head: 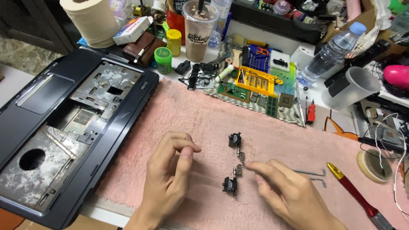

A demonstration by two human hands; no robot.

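Left hand (168,181) pinched empty, right hand (285,191) gripping tweezers (306,172) beside two hinges (235,164), laptop shell (68,127) left.

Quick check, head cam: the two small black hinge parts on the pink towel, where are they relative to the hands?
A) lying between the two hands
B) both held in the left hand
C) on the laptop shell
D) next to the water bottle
A: both black hinge parts lie on the pink towel, between the left hand and the right hand, whose fingers reach the metal end of the lower one.
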